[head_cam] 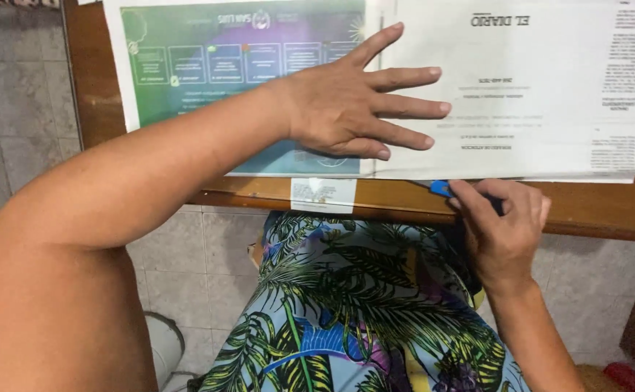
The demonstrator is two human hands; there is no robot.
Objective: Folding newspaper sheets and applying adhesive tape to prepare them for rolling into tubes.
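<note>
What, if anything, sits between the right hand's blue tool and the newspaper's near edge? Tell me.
Nothing visible does. The blue tool in the right hand already meets the near edge of the newspaper. The left hand lies flat on the paper farther up, away from that edge on the wooden table.

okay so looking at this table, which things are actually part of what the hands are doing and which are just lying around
In use:
left hand, pressed flat on the newspaper
right hand, gripping a blue-handled tool at the paper's near edge
wooden table under the paper

Lying about:
small paper scrap at the table edge
red thing on the floor, too cropped to identify
</note>
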